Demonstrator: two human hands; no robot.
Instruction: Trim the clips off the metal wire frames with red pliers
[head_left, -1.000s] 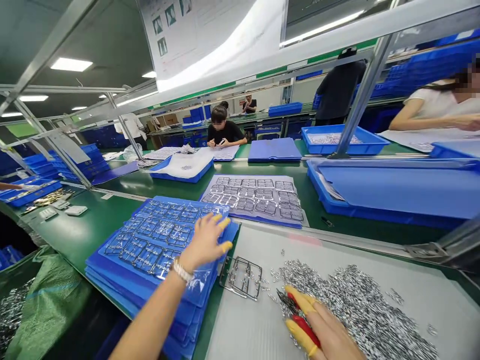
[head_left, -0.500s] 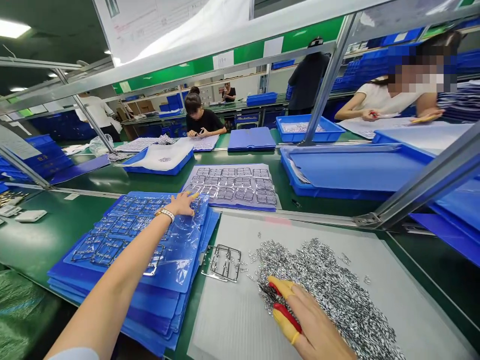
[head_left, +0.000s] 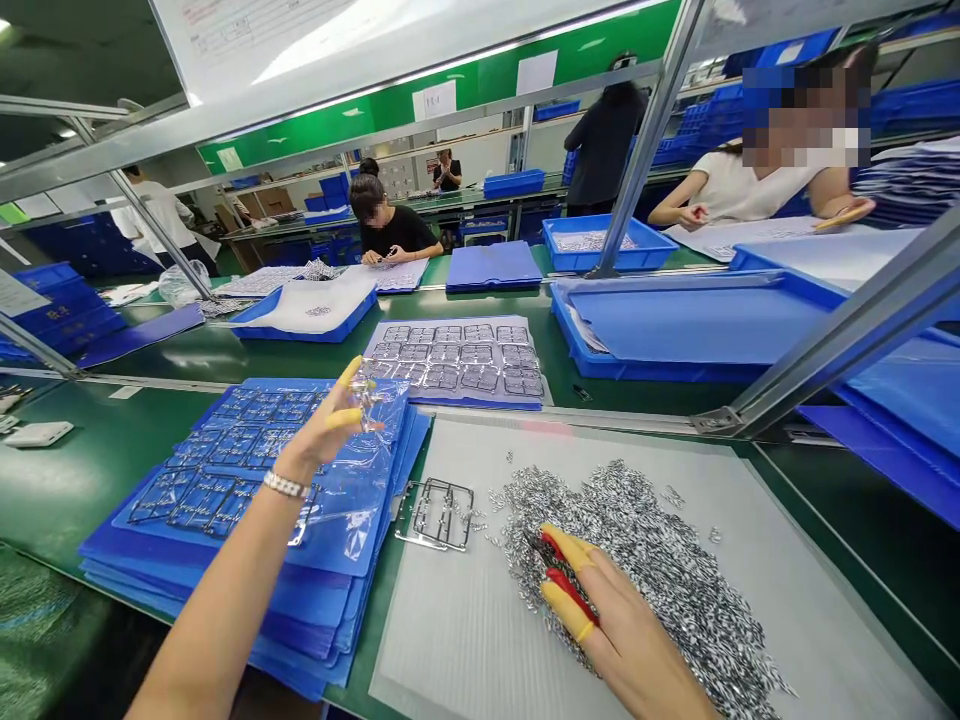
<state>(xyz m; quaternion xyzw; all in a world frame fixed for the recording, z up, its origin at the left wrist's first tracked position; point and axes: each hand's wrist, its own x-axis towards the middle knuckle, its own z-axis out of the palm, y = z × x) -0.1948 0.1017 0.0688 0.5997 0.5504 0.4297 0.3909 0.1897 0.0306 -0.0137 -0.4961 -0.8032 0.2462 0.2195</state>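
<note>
Head view. The right hand rests at the lower right of the grey mat, with yellow finger cots on two fingers. Grip: clamped on red-handled cutters, fingers closed together around the handles. The cutter tips point up and left into the pile of small metal parts. The pile lies under and beyond the grip, and loose parts are scattered at its edges. The tips are too small to inspect.

The left hand is raised above a clear plastic sheet, its two cotted fingers apart. A small metal piece sits just beside those fingertips; whether it is held cannot be told. A bracelet is on the left wrist.

A metal frame lies on the mat between the hands, left of the pile. Under the left hand is a stack of blue trays with more frames. Ahead of the left hand, a blue-edged board of frames lies on the bench.

Beyond the grip, a co-worker in black sits at the far bench. A co-worker in white works to the right of a blue tray.
</note>
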